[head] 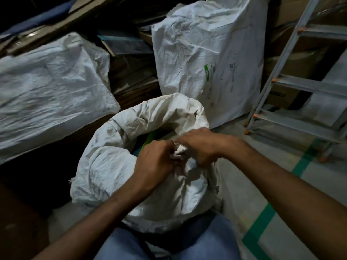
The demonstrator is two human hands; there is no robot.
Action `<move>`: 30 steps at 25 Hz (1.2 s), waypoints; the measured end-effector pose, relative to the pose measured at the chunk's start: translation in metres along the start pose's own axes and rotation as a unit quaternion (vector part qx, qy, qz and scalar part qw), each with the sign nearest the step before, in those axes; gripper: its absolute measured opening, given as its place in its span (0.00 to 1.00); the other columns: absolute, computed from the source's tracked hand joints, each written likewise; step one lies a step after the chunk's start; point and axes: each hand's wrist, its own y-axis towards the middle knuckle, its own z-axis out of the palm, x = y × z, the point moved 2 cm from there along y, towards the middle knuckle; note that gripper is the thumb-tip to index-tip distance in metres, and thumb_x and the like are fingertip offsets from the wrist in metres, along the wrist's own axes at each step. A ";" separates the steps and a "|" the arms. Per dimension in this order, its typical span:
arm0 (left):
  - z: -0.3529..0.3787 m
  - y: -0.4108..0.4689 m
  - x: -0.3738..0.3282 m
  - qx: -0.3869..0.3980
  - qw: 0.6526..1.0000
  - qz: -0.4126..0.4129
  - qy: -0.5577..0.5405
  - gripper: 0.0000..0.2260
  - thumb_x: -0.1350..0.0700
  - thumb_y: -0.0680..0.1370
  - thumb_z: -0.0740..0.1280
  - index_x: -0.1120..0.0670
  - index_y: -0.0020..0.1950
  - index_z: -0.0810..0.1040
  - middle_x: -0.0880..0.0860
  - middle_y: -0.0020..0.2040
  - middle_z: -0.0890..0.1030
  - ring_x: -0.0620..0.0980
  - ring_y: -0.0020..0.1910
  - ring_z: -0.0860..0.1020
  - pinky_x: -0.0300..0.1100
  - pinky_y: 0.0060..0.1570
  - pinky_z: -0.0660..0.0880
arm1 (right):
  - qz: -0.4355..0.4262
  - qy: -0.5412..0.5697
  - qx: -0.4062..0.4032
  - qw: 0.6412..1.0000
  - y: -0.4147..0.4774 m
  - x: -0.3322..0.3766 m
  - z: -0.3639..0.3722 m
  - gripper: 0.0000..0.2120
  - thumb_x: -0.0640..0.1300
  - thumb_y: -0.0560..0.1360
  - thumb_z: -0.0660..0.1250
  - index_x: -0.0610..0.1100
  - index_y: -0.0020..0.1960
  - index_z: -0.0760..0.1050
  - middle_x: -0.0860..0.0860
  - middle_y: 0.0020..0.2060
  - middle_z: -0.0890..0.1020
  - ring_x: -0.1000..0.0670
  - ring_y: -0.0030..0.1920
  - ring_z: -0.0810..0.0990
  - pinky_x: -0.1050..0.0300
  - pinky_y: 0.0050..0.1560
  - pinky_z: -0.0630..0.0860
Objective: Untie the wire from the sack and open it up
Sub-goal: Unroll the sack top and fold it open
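Both left hand [155,158] and right hand [201,145] pinch sack [112,166] rim; wire indiscernible

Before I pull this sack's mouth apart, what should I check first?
1. Grip of the left hand on the bunched neck: ok, fingers curled round it.
2. Grip of the right hand on the same bunch: ok.
3. The wire is off the neck: cannot tell, the hands hide that spot.
4. Mouth of the sack fully open: not ok, it gapes only at the far side, where something green shows.
5. The ladder is clear of the sack: ok, it stands apart on the right.
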 end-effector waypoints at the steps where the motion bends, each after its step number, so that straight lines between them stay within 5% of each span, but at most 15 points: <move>1: -0.004 -0.007 0.001 -0.004 1.000 -0.008 -0.003 0.15 0.41 0.71 0.76 0.48 0.52 0.81 0.48 0.47 0.85 0.52 0.47 0.82 0.43 0.39 0.72 | 0.001 -0.046 -0.060 0.997 0.005 0.005 0.001 0.26 0.47 0.70 0.76 0.54 0.65 0.72 0.51 0.57 0.79 0.46 0.60 0.76 0.46 0.59 0.69; 3: -0.009 -0.025 0.001 0.037 0.999 -0.021 0.007 0.32 0.27 0.69 0.69 0.49 0.61 0.76 0.48 0.56 0.82 0.50 0.53 0.81 0.45 0.46 0.76 | -0.014 -0.083 -0.179 0.980 0.008 0.006 -0.001 0.14 0.52 0.72 0.72 0.53 0.55 0.75 0.51 0.49 0.82 0.45 0.53 0.81 0.49 0.49 0.68; 5: -0.003 -0.050 -0.005 0.087 0.992 -0.007 0.092 0.53 0.16 0.62 0.58 0.52 0.75 0.65 0.51 0.72 0.73 0.51 0.69 0.73 0.51 0.65 0.70 | 0.011 -0.078 -0.239 0.968 0.006 -0.006 -0.004 0.12 0.55 0.72 0.69 0.51 0.52 0.77 0.51 0.44 0.83 0.43 0.46 0.83 0.53 0.40 0.67; 7: 0.014 -0.075 -0.008 0.082 0.976 0.031 0.197 0.60 0.18 0.63 0.59 0.57 0.83 0.51 0.56 0.81 0.61 0.57 0.79 0.62 0.63 0.74 0.60 | 0.045 -0.063 -0.313 0.947 0.000 -0.014 -0.004 0.09 0.51 0.70 0.69 0.49 0.48 0.78 0.47 0.40 0.84 0.40 0.40 0.83 0.54 0.37 0.67; 10: 0.020 -0.073 0.018 -0.028 0.974 0.016 0.226 0.44 0.52 0.69 0.77 0.58 0.81 0.60 0.59 0.72 0.71 0.59 0.62 0.78 0.58 0.56 0.75 | 0.085 -0.017 -0.377 0.922 -0.008 -0.008 0.007 0.05 0.43 0.68 0.69 0.47 0.45 0.77 0.45 0.36 0.83 0.39 0.35 0.81 0.53 0.33 0.71; 12: 0.005 -0.060 0.039 -0.087 0.971 0.031 0.221 0.32 0.61 0.71 0.77 0.57 0.73 0.70 0.58 0.60 0.77 0.57 0.47 0.79 0.52 0.39 0.77 | 0.075 0.004 -0.370 0.926 -0.014 -0.002 0.015 0.11 0.44 0.68 0.68 0.46 0.51 0.77 0.45 0.45 0.82 0.39 0.46 0.81 0.52 0.39 0.72; 14: 0.001 -0.059 0.054 -0.120 0.958 0.127 0.228 0.21 0.62 0.74 0.75 0.57 0.65 0.73 0.58 0.54 0.77 0.57 0.42 0.78 0.51 0.33 0.75 | 0.027 -0.032 -0.281 0.959 -0.018 0.012 0.021 0.30 0.52 0.66 0.70 0.47 0.67 0.71 0.45 0.66 0.74 0.41 0.67 0.72 0.46 0.58 0.72; 16: 0.003 -0.072 0.060 -0.152 0.941 0.197 0.228 0.14 0.62 0.76 0.74 0.58 0.60 0.77 0.59 0.54 0.79 0.58 0.44 0.79 0.50 0.33 0.74 | -0.013 -0.088 -0.211 0.973 -0.014 0.034 0.032 0.50 0.61 0.63 0.74 0.45 0.79 0.58 0.44 0.74 0.65 0.42 0.73 0.63 0.38 0.72 0.63; 17: 0.004 -0.078 0.062 -0.171 0.938 0.203 0.224 0.10 0.62 0.76 0.74 0.59 0.57 0.79 0.59 0.55 0.80 0.58 0.45 0.80 0.50 0.33 0.74 | -0.014 -0.120 -0.214 0.969 -0.008 0.047 0.042 0.51 0.61 0.63 0.75 0.44 0.78 0.58 0.43 0.71 0.69 0.41 0.70 0.67 0.37 0.70 0.65; 20: 0.004 -0.090 0.064 -0.217 0.937 0.171 0.214 0.05 0.60 0.77 0.74 0.61 0.50 0.82 0.59 0.54 0.81 0.58 0.48 0.81 0.49 0.33 0.74 | -0.002 -0.174 -0.327 0.929 0.014 0.065 0.054 0.21 0.45 0.68 0.74 0.44 0.58 0.73 0.44 0.46 0.80 0.40 0.45 0.77 0.45 0.47 0.70; 22: -0.003 -0.088 0.063 -0.171 0.954 0.149 0.194 0.10 0.52 0.79 0.69 0.58 0.53 0.81 0.57 0.57 0.80 0.55 0.50 0.79 0.47 0.34 0.75 | 0.003 -0.160 -0.401 0.902 0.015 0.057 0.052 0.11 0.41 0.69 0.71 0.44 0.50 0.75 0.44 0.38 0.79 0.41 0.37 0.77 0.48 0.39 0.68; 24: -0.017 -0.080 0.059 -0.031 0.992 0.086 0.090 0.18 0.39 0.78 0.67 0.51 0.59 0.79 0.49 0.60 0.77 0.48 0.51 0.78 0.45 0.39 0.77 | 0.004 -0.149 -0.449 0.881 0.009 0.045 0.055 0.08 0.41 0.69 0.71 0.44 0.47 0.75 0.44 0.36 0.78 0.41 0.35 0.77 0.50 0.35 0.68; 27: -0.045 -0.066 0.064 0.144 0.984 -0.004 -0.102 0.28 0.29 0.68 0.72 0.45 0.61 0.80 0.41 0.54 0.80 0.40 0.52 0.80 0.40 0.49 0.78 | 0.008 -0.162 -0.515 0.842 -0.007 0.042 0.066 0.04 0.40 0.72 0.68 0.45 0.45 0.74 0.46 0.36 0.78 0.42 0.33 0.77 0.52 0.31 0.66; 30: -0.048 -0.057 0.084 0.187 0.977 0.043 0.097 0.46 0.20 0.59 0.67 0.44 0.71 0.72 0.45 0.67 0.75 0.47 0.67 0.73 0.47 0.63 0.72 | -0.006 -0.168 -0.553 0.816 -0.018 0.047 0.073 0.04 0.39 0.77 0.65 0.45 0.43 0.75 0.46 0.36 0.77 0.43 0.33 0.75 0.51 0.30 0.65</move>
